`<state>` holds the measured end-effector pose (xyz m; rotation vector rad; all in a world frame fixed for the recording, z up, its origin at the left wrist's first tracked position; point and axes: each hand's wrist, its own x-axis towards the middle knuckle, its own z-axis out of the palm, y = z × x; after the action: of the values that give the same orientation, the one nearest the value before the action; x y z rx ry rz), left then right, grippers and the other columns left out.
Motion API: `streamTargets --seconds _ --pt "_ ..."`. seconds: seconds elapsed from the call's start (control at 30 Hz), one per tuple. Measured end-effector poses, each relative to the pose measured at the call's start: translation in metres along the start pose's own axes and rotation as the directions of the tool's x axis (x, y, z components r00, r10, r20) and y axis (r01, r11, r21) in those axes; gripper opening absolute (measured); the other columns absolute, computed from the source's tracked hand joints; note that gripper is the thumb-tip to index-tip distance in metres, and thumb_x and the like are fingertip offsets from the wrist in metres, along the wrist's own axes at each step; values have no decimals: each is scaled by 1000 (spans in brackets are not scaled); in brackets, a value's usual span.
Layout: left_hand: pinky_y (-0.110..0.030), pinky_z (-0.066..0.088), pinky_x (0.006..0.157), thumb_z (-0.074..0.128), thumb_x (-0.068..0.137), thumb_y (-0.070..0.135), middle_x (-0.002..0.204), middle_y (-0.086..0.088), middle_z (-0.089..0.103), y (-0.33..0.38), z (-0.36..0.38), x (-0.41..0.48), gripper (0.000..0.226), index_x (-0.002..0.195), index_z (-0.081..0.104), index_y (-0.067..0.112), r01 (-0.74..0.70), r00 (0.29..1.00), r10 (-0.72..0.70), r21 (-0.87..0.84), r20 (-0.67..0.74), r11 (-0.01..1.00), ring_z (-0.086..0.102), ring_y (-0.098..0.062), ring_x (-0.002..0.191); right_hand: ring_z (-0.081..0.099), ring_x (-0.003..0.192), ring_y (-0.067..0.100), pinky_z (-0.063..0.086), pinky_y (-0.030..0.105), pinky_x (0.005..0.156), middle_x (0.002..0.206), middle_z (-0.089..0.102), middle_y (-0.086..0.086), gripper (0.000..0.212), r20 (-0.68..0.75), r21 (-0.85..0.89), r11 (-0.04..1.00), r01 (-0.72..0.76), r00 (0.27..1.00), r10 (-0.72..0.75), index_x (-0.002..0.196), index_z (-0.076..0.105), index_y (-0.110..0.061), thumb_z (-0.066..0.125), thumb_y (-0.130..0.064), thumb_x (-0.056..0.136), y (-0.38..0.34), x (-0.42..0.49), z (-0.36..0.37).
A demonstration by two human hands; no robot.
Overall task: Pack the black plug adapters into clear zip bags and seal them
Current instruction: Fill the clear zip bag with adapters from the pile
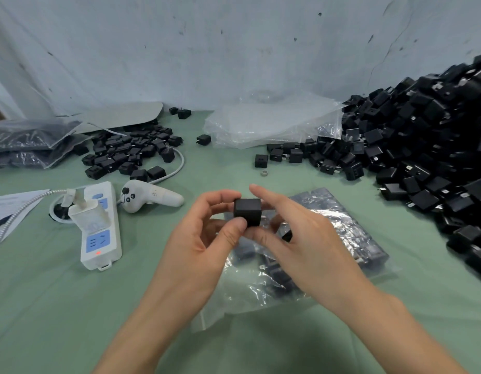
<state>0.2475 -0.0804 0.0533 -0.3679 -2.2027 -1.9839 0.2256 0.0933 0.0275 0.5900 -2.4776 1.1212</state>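
Note:
A black cube-shaped plug adapter (247, 211) is held up over the middle of the table. My left hand (196, 247) pinches it between thumb and fingertips from the left. My right hand (309, 247) meets it from the right, thumb under it and index finger stretched over its top. A dark piece shows in the gap under my right palm; I cannot tell what it is. Below both hands lies a clear zip bag (355, 238) partly filled with adapters, its mouth towards me.
A big heap of loose adapters (423, 144) fills the right side; a smaller pile (131, 152) lies at the back left. Empty clear bags (274, 122) sit at the back, filled bags (26, 141) far left. A white power strip (101, 238) and a white controller (150, 198) lie on the left.

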Motion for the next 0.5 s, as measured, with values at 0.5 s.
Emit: streamTargets --seconds 0.5 --pt "-21 56 77 70 82 33 101 -13 74 -7 -9 4 12 92 69 26 121 993 -119 -187 19 975 73 -20 89 55 76 6 50 31 58 75 61 -30 15 -210 -208 969 131 962 -175 90 68 -30 67 -45 86 0 3 -4"
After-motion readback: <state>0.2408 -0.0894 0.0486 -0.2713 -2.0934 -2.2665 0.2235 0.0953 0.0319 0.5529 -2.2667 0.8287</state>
